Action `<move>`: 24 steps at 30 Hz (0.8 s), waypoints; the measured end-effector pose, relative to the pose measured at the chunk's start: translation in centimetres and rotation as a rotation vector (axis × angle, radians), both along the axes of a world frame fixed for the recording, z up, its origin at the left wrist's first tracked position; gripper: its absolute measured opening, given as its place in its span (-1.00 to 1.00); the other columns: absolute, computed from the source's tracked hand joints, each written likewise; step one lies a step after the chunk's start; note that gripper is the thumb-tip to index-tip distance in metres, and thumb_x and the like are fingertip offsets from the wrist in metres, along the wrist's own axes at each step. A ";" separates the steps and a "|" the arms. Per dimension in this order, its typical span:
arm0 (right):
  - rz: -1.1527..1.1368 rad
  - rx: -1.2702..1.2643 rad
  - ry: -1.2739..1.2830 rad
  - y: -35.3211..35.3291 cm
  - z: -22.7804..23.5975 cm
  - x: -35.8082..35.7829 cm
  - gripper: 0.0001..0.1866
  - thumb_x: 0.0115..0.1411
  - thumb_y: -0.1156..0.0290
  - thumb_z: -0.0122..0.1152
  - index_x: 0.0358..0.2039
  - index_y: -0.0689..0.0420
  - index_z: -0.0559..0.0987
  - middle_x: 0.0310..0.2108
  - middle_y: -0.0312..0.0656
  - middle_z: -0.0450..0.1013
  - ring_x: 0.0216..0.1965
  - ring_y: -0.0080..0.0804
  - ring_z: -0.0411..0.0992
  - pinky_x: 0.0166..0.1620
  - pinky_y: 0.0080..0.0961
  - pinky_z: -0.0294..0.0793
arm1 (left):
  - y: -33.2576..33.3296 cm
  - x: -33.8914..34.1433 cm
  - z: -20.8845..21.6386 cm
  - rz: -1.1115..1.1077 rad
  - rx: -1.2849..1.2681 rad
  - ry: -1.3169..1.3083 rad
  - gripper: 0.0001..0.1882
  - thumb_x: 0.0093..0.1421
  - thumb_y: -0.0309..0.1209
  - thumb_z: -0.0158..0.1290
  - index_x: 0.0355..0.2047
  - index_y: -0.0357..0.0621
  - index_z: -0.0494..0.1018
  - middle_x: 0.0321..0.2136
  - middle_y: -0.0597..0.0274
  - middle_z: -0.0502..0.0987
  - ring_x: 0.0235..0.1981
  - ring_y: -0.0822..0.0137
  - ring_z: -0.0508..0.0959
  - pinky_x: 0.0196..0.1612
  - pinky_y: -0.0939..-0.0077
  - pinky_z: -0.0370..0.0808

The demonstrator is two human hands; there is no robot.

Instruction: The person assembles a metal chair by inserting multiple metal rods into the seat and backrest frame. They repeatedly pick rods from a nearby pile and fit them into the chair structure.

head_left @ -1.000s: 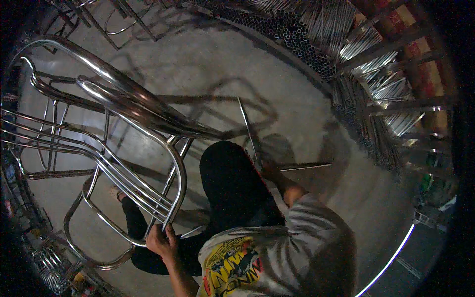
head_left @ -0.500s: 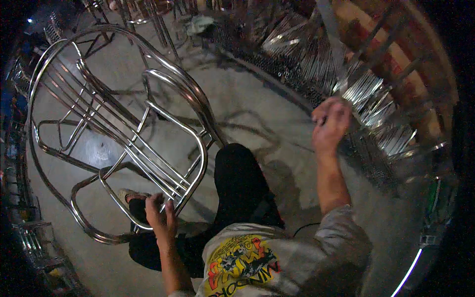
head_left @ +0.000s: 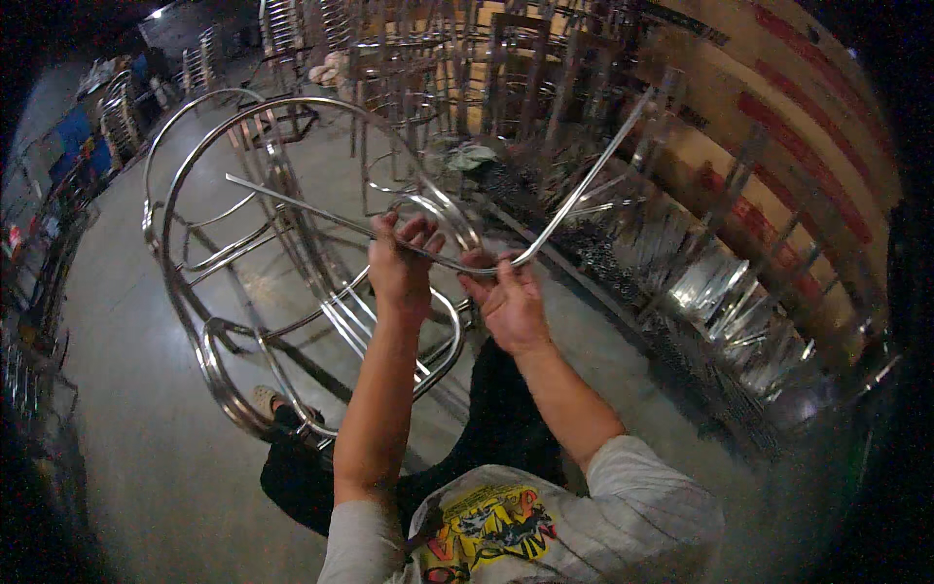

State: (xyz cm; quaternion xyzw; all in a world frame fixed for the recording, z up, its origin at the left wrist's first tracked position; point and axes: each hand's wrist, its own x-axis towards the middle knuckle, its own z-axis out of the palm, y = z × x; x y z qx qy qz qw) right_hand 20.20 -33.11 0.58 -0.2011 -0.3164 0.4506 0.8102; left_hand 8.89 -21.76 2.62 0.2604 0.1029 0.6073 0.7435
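My left hand (head_left: 399, 277) and my right hand (head_left: 513, 307) both grip a thin, shiny bent metal rod (head_left: 592, 179) in front of me. One end of the rod reaches up to the right and the other stretches out to the left. The fingers of my right hand pinch it by the bend; my left hand is curled round it a little further left. Behind and below the rod stands a chair frame (head_left: 223, 389) of curved, polished metal tubes, with parallel slats down its middle. My hands partly cover its right side.
A heap of shiny metal pieces (head_left: 715, 304) lies along the right, beside large brown cardboard boxes (head_left: 778, 112) with red stripes. More metal frames (head_left: 418, 92) stand at the back. My dark-trousered leg (head_left: 501, 409) is close to the chair frame, on the grey floor (head_left: 126, 389).
My right hand has come in from the metal heap to the middle. My left hand has risen from beside the chair frame. Both now hold the bent rod. The view has tilted up.
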 end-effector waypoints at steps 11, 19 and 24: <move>-0.069 -0.347 0.090 3.1 -7.3 8.8 -0.69 0.28 0.09 0.16 -0.17 0.07 0.53 -0.12 -0.16 0.53 -0.03 -0.14 0.49 0.01 -0.01 0.48 | 7.8 -13.2 -6.4 0.466 -0.095 0.551 -0.63 0.41 0.03 -0.18 -0.39 0.07 0.27 -0.68 0.48 0.24 -0.76 0.56 0.22 -0.73 0.60 0.16; 0.910 -0.546 -0.027 -4.5 -2.1 7.9 -0.12 0.20 -0.33 0.01 0.14 0.30 0.36 0.18 0.27 0.31 0.11 0.16 0.42 -0.34 -0.19 0.66 | 9.1 -18.0 -10.8 0.625 -0.061 0.883 -0.66 0.42 -0.01 -0.17 -0.22 -0.01 0.29 -0.63 0.40 0.27 -0.72 0.53 0.23 -0.72 0.54 0.17; 1.209 -0.895 -0.480 -5.4 -3.6 -0.1 -0.39 0.31 0.10 0.06 0.23 0.22 0.28 -0.27 0.10 0.51 -0.64 -0.36 0.45 -0.71 -0.66 0.35 | 10.9 -18.5 -13.0 0.630 0.009 1.010 -0.65 0.44 -0.12 -0.18 -0.28 -0.16 0.33 -0.60 0.32 0.30 -0.59 0.47 0.30 -0.50 0.50 0.29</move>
